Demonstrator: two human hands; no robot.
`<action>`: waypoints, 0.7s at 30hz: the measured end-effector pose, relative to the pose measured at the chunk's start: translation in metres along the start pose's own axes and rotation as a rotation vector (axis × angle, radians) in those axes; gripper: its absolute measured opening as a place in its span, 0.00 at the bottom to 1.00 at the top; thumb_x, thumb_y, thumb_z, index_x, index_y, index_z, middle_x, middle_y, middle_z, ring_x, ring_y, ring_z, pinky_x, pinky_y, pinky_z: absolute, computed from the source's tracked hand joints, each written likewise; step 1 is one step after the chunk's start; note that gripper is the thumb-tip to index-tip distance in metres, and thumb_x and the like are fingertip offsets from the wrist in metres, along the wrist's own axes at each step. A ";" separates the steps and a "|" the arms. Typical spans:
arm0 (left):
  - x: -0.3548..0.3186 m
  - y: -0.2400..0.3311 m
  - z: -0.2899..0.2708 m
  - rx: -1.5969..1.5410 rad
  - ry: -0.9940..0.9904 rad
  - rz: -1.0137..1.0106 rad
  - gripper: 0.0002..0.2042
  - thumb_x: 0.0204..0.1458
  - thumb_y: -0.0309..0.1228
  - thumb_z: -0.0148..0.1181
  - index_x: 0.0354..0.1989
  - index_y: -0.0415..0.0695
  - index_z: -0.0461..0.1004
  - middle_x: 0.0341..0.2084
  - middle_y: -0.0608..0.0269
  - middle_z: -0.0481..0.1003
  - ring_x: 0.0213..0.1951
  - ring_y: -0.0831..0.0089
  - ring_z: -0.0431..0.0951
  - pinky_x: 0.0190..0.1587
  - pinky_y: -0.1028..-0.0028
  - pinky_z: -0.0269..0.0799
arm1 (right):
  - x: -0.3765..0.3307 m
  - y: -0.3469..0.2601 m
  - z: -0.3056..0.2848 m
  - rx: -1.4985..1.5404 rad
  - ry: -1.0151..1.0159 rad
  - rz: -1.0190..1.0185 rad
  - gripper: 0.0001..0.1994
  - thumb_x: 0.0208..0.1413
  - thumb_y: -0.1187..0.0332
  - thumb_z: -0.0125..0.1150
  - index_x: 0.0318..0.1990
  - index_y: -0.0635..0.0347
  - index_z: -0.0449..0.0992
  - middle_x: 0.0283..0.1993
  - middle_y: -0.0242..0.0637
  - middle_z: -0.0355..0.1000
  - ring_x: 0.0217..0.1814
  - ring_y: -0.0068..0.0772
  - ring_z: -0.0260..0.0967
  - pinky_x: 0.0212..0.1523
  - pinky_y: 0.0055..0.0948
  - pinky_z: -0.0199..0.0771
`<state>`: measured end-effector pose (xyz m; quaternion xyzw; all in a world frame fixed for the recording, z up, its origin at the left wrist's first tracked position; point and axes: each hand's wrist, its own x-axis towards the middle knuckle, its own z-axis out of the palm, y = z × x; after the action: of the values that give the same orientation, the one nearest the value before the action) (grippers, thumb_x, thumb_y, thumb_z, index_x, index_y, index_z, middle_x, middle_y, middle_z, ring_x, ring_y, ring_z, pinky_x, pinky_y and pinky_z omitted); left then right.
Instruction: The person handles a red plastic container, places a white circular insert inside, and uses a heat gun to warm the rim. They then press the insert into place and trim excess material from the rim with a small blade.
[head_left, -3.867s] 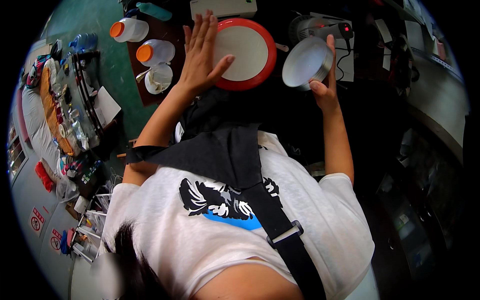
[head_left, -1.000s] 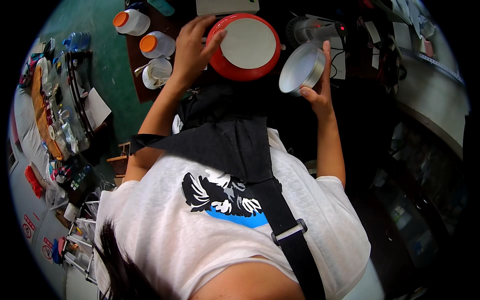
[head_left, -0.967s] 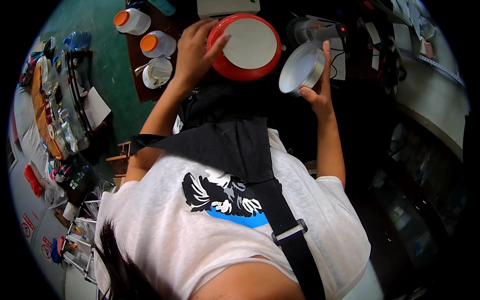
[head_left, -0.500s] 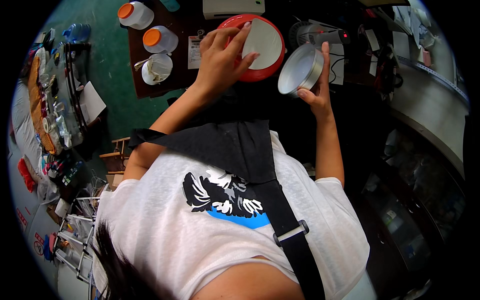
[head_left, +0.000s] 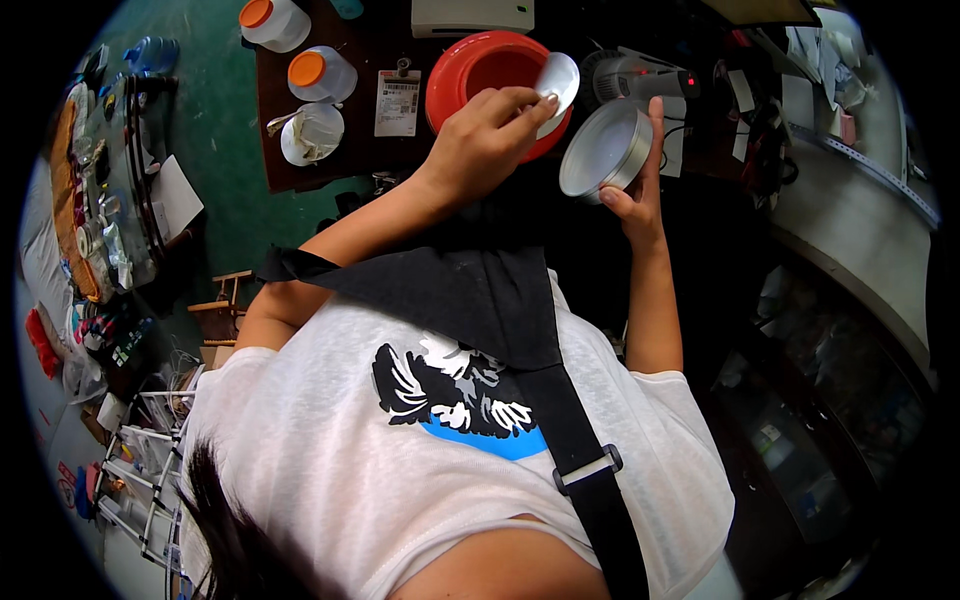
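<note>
The left hand (head_left: 485,138) pinched the tilted white disc (head_left: 563,84) by the red bowl's (head_left: 446,92) right rim; rightward, nearby, the right hand (head_left: 640,200) gripped the round tin (head_left: 605,150).

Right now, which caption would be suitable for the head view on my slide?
Left hand holding a white sheet over a red bowl, right hand holding a round tin.

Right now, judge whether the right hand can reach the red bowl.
Likely not freely: the right hand holds a round container; the left hand and white piece partly block the red bowl.
</note>
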<state>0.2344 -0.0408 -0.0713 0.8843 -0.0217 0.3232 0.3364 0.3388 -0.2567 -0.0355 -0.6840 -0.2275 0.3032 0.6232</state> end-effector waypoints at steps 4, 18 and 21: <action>0.002 0.003 0.004 0.038 0.035 0.018 0.14 0.52 0.20 0.67 0.47 0.42 0.81 0.43 0.59 0.82 0.44 0.65 0.84 0.44 0.69 0.82 | 0.002 -0.001 0.001 -0.044 0.022 0.006 0.67 0.33 0.52 0.71 0.80 0.48 0.29 0.71 0.49 0.54 0.70 0.50 0.62 0.65 0.47 0.73; 0.012 0.006 0.028 0.001 0.131 0.056 0.09 0.56 0.24 0.64 0.44 0.39 0.77 0.44 0.57 0.82 0.46 0.63 0.85 0.38 0.72 0.84 | 0.011 0.009 -0.024 0.211 0.129 0.102 0.59 0.41 0.54 0.62 0.80 0.48 0.33 0.67 0.46 0.58 0.69 0.46 0.63 0.67 0.44 0.68; 0.014 0.010 0.027 0.019 0.091 0.101 0.09 0.56 0.24 0.64 0.44 0.38 0.77 0.42 0.57 0.81 0.45 0.63 0.86 0.36 0.72 0.84 | 0.026 0.011 -0.021 0.337 0.130 0.091 0.54 0.45 0.54 0.61 0.80 0.50 0.38 0.67 0.46 0.59 0.67 0.45 0.64 0.66 0.44 0.69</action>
<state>0.2580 -0.0627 -0.0720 0.8696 -0.0479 0.3796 0.3122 0.3712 -0.2552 -0.0490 -0.5978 -0.1017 0.3200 0.7280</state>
